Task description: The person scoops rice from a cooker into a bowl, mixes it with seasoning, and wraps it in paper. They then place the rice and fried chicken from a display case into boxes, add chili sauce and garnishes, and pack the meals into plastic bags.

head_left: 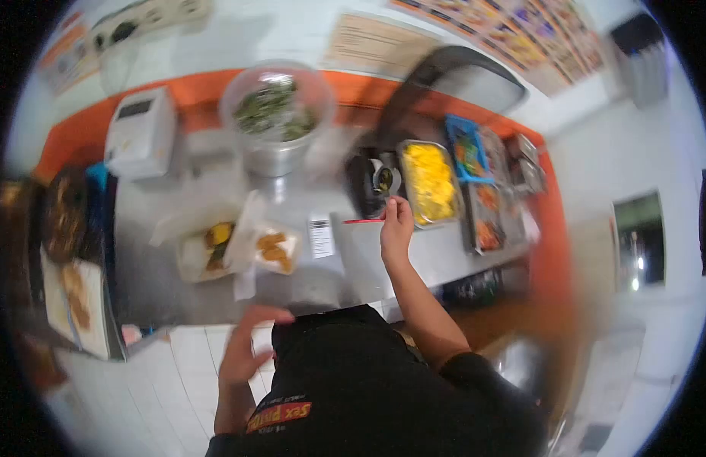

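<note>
My right hand (399, 232) reaches over the metal counter, its fingers pinched on a thin red pen-like stick (363, 221) that points to the left. Just beyond that hand stands a black device with a round roll in it (380, 179), and beside it is a metal tray of yellow food pieces (431, 183). A printed paper slip (321, 236) lies to the left of the stick. My left hand (246, 346) hangs in front of the counter's near edge, slightly blurred, with its thumb and fingers apart and nothing in them.
On the counter (292, 293) are an open food container (204, 255), fried pieces on paper (274, 251) and a tub of green leaves (277, 114). A white machine (142, 131) stands at the back left. To the right are a blue tray (469, 148) and several food containers.
</note>
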`<action>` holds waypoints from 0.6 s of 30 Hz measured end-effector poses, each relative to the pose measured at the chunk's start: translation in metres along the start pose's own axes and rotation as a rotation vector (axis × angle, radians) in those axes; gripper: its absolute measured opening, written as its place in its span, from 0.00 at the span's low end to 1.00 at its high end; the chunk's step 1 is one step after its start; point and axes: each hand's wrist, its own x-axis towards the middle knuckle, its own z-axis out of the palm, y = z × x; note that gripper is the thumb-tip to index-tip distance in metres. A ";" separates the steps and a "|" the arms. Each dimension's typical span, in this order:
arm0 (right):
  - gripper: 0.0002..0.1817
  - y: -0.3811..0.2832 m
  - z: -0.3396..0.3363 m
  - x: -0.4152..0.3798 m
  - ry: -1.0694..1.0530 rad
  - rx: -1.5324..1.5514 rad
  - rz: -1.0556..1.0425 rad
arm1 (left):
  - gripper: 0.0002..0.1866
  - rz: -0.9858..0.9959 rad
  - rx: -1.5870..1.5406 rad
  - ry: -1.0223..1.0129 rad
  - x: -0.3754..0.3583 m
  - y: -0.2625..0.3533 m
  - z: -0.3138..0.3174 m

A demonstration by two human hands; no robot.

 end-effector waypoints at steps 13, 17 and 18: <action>0.16 0.148 -0.271 0.180 0.228 0.030 0.213 | 0.25 -0.277 0.706 -0.418 0.137 -0.080 0.203; 0.10 0.192 -0.440 0.253 0.615 0.181 0.211 | 0.22 -0.404 0.637 -0.334 0.181 -0.127 0.305; 0.09 0.222 -0.494 0.277 0.765 0.017 0.151 | 0.22 -0.518 0.536 -0.241 0.191 -0.141 0.334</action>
